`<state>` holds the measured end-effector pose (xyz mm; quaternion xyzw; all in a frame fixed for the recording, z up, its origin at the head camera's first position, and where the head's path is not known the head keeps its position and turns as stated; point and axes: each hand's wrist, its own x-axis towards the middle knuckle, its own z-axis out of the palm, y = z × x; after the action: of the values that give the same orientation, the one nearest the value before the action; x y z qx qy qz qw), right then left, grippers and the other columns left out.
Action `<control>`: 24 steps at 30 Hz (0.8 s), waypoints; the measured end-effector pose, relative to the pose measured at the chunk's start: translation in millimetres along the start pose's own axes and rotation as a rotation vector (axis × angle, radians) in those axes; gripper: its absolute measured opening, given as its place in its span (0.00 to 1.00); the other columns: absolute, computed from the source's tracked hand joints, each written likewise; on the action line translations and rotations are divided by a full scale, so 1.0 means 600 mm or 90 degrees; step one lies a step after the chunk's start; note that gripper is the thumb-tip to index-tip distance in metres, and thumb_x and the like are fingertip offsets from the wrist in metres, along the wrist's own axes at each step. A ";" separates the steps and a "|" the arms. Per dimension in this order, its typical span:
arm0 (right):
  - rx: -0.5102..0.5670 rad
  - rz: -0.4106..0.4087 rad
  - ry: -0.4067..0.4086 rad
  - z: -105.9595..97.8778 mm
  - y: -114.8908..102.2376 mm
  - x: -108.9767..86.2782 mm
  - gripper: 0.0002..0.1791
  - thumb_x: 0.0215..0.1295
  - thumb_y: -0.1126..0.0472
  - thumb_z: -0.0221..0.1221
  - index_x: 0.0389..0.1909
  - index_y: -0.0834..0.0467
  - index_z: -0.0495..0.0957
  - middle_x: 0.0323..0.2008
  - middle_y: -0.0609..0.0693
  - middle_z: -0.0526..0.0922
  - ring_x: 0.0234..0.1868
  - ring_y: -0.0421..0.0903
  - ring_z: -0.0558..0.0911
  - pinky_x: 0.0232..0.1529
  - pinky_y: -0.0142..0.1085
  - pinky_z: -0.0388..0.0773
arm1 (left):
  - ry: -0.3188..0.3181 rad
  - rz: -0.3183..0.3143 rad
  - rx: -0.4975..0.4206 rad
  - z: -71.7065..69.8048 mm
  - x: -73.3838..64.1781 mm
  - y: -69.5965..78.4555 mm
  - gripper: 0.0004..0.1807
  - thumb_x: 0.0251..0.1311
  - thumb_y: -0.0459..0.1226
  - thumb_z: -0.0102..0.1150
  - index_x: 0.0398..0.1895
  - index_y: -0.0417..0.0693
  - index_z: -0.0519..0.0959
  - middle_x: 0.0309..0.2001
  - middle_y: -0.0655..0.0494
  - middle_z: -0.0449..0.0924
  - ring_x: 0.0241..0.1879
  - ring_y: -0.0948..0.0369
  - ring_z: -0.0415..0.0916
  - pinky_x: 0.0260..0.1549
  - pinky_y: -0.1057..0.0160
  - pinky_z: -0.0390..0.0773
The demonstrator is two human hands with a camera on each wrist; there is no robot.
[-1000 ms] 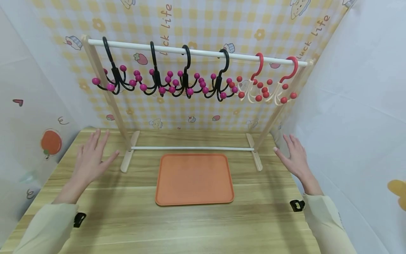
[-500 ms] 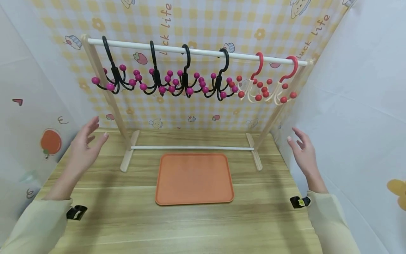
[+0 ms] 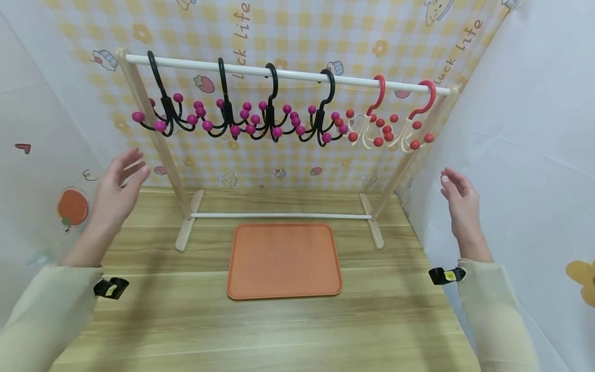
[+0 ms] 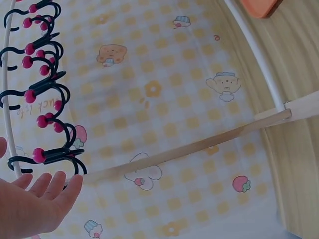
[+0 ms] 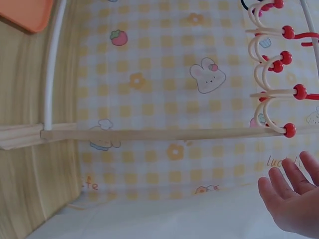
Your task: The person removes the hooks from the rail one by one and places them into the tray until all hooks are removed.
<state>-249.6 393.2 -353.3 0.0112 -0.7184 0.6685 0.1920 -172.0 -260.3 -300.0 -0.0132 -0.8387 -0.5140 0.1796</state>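
Note:
My left hand point(image 3: 116, 188) hovers left of the wooden rack, fingers loosely bent, holding nothing. Nearest to it is the leftmost black claw hanger point(image 3: 167, 111), whose prongs end in magenta balls. In the left wrist view, the hand point(image 4: 37, 206) appears just below that hanger point(image 4: 57, 156); contact cannot be told there. Out to the right of the rack, my right hand point(image 3: 465, 209) is raised with relaxed fingers around nothing. Closest to it hangs the rightmost cream claw hanger point(image 3: 424, 103), with a red hook and red balls. Several such hangers share the white rail point(image 3: 186, 63).
An orange tray point(image 3: 284, 261) lies on the wood-grain table point(image 3: 279, 330) in front of the rack. The rack's wooden posts point(image 3: 160, 147) stand on flat feet, joined by a low white bar point(image 3: 279, 215). Patterned cloth hangs behind; pale sheeting point(image 3: 520, 155) borders the sides.
Both hands have risen, the left drifting slightly left and the right further right. Their spread fingers have drawn closer and bent a little. Hangers, rack and tray stay in place.

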 end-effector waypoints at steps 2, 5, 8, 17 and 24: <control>-0.017 0.024 0.013 0.012 -0.025 0.000 0.23 0.60 0.56 0.55 0.56 0.57 0.67 0.55 0.50 0.69 0.55 0.40 0.67 0.52 0.31 0.63 | 0.005 -0.002 -0.005 -0.002 0.008 0.005 0.26 0.64 0.44 0.42 0.66 0.55 0.54 0.63 0.55 0.57 0.58 0.64 0.57 0.56 0.57 0.53; -0.061 0.061 0.034 0.043 -0.078 -0.013 0.27 0.60 0.51 0.54 0.58 0.57 0.65 0.56 0.51 0.67 0.56 0.42 0.65 0.54 0.33 0.61 | 0.018 -0.007 -0.010 -0.006 0.021 0.014 0.25 0.64 0.43 0.42 0.65 0.53 0.56 0.62 0.55 0.59 0.57 0.64 0.58 0.54 0.66 0.57; -0.080 0.094 0.042 0.069 -0.122 -0.021 0.29 0.60 0.48 0.53 0.59 0.56 0.63 0.56 0.52 0.65 0.57 0.42 0.63 0.56 0.33 0.58 | 0.036 -0.009 -0.028 -0.008 0.035 0.025 0.24 0.64 0.42 0.43 0.64 0.50 0.59 0.60 0.55 0.61 0.56 0.64 0.60 0.47 0.75 0.62; -0.087 0.131 0.041 0.066 -0.120 0.041 0.29 0.57 0.46 0.55 0.58 0.53 0.66 0.57 0.48 0.66 0.56 0.40 0.65 0.56 0.34 0.59 | 0.046 -0.031 -0.067 -0.011 0.080 0.056 0.24 0.63 0.42 0.45 0.62 0.50 0.62 0.61 0.56 0.61 0.55 0.65 0.61 0.43 0.78 0.64; -0.085 0.143 0.054 0.015 -0.041 0.153 0.24 0.55 0.47 0.58 0.54 0.46 0.70 0.54 0.41 0.69 0.52 0.36 0.68 0.52 0.32 0.63 | 0.018 -0.066 -0.052 -0.010 0.112 0.077 0.28 0.63 0.46 0.44 0.65 0.52 0.56 0.63 0.57 0.57 0.61 0.64 0.54 0.56 0.62 0.53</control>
<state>-330.5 404.2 -303.1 -0.1101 -0.7491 0.6367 0.1461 -223.4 -254.8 -236.9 0.0307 -0.8140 -0.5564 0.1641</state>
